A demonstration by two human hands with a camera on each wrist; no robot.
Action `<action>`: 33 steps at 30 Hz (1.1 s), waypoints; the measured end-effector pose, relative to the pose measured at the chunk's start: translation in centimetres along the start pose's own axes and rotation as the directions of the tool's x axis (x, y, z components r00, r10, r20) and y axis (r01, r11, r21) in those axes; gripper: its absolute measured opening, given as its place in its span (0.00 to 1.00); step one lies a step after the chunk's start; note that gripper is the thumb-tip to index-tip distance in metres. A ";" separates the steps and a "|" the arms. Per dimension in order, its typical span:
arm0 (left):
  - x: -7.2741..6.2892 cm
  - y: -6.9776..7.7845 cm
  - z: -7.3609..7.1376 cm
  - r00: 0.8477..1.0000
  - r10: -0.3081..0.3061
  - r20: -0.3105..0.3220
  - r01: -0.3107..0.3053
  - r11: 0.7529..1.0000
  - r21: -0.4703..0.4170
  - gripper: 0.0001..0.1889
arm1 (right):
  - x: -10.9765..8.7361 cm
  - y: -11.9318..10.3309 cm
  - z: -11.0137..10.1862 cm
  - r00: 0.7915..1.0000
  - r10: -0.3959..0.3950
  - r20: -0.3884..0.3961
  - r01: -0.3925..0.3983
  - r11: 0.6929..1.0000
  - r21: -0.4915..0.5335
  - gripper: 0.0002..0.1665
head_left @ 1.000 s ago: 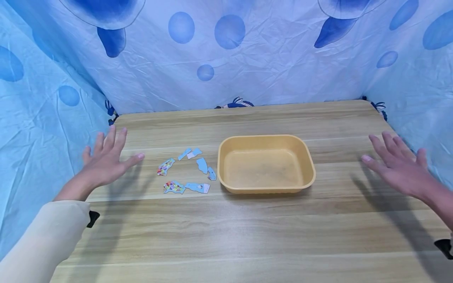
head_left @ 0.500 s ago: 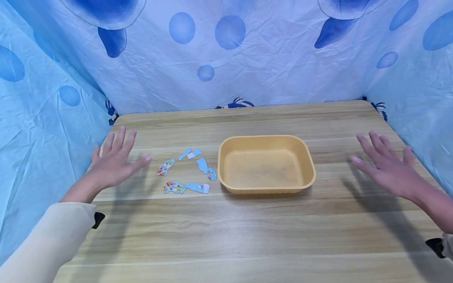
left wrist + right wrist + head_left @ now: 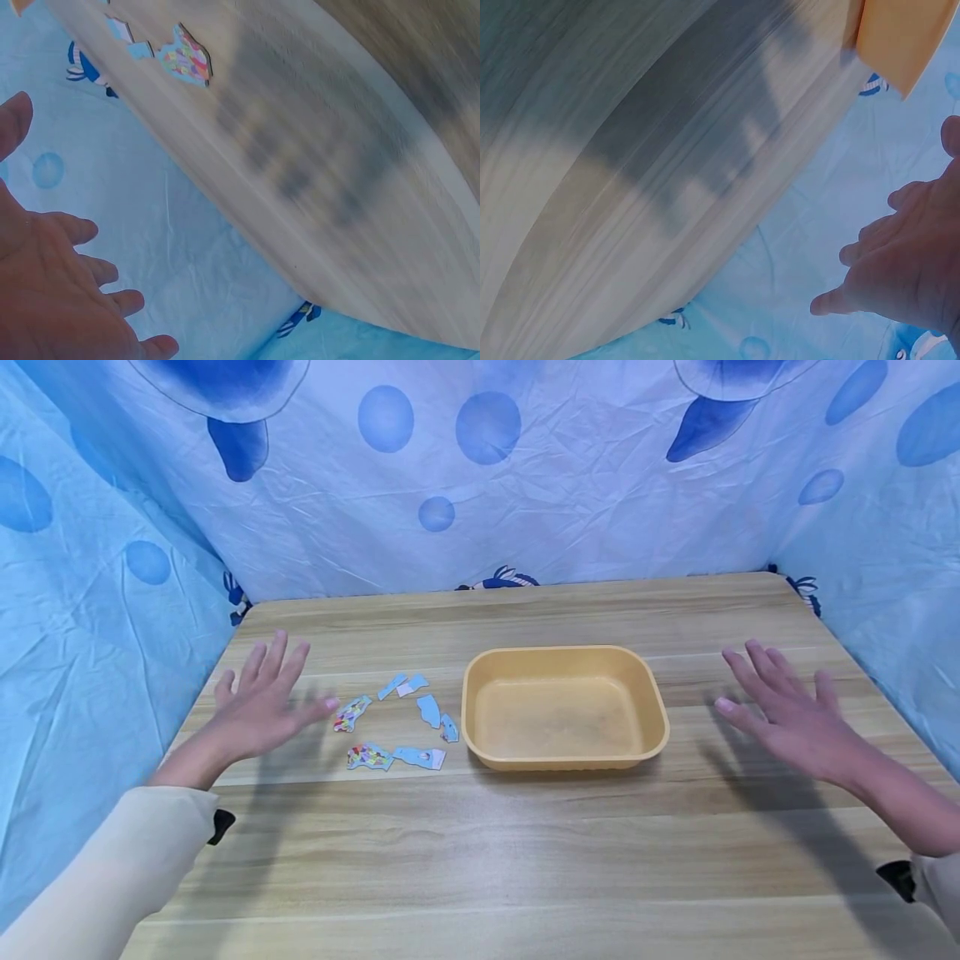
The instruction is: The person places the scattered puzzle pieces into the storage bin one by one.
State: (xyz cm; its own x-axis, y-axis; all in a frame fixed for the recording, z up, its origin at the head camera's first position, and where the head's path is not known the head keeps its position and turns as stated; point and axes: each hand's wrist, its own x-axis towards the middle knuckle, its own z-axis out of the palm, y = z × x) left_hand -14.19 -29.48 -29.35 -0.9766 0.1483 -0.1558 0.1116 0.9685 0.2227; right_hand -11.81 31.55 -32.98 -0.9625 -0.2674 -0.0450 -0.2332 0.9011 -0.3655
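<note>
My left hand (image 3: 258,714) hovers over the left of the table with fingers spread, holding nothing. Its thumb tip overlaps the edge of a multicoloured puzzle-like piece (image 3: 351,714) in the head view. Several flat, irregular pieces lie in a loose ring there: a second multicoloured piece (image 3: 369,757), a blue piece with a pale end (image 3: 418,757), a plain blue piece (image 3: 429,711) and smaller ones. My right hand (image 3: 787,722), also spread and holding nothing, hangs over the table's right side. Between the hands stands a tan rectangular basin (image 3: 566,763), with nothing inside.
The wooden table (image 3: 510,860) has light grain and rounded far corners. A blue curtain (image 3: 562,518) with bubble and dolphin prints hangs behind it and along both sides. Both hands cast shadows on the tabletop.
Both hands have drifted inward over the table, the left to the right and the right to the left, fingers still spread. The pieces and the basin have stayed put.
</note>
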 end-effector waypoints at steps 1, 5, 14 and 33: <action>0.0 0.1 0.1 1.000 0.002 0.004 -0.002 1.000 -0.001 0.52 | 0.1 -0.2 0.0 1.000 0.003 0.014 -0.003 1.000 0.006 0.42; 0.2 0.4 0.4 1.000 0.004 0.022 -0.004 1.000 -0.003 0.53 | 0.2 -1.2 0.2 0.998 0.014 0.057 -0.015 1.000 0.020 0.41; 0.5 0.7 1.1 1.000 0.015 0.022 -0.014 1.000 -0.018 0.54 | 0.3 -2.6 0.9 0.999 -0.032 0.029 0.031 0.999 0.029 0.41; 0.8 0.6 1.8 1.000 0.026 0.002 -0.025 0.998 -0.064 0.51 | 0.9 -4.4 2.6 0.999 -0.050 0.019 0.042 0.958 0.283 0.52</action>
State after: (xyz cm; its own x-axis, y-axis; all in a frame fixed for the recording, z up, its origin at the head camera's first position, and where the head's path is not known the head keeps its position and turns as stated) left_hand -14.54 -28.40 -31.07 -0.9730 0.1735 -0.1522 0.1243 0.9495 0.2880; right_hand -11.25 26.45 -33.82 -0.9469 -0.3185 -0.0448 -0.2251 0.7557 -0.6150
